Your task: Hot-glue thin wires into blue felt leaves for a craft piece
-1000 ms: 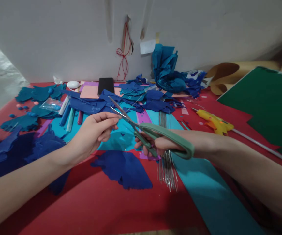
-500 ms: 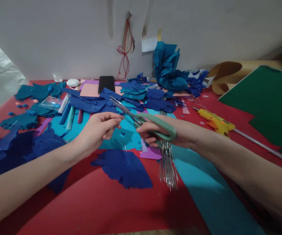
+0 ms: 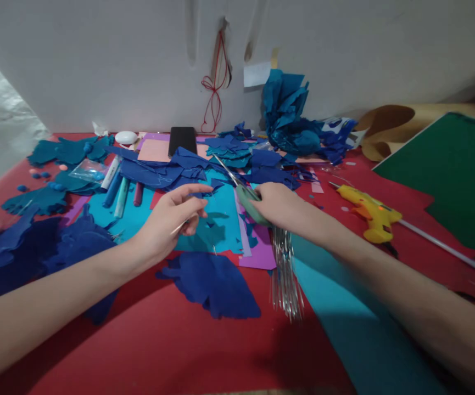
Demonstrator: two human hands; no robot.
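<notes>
My right hand grips green-handled scissors, their metal blades together and pointing up and away to the left. My left hand hovers over the light blue sheet, palm side towards the middle. Between its curled fingers is a thin, pale strand; its index finger and thumb tips are apart. Below both hands a dark blue cut-out shape lies on the red surface. A bundle of thin silvery strands lies to its right, partly behind my right wrist.
A yellow glue gun with a white stick lies at right, by a green board. Several markers, a black phone and blue cut-outs spread across the back. Crumpled teal paper stands near the wall.
My right hand has turned over and drawn the scissors slightly right, away from my left hand; the blades have come together. My left index finger has lifted off the thumb, and the strand now shows lower.
</notes>
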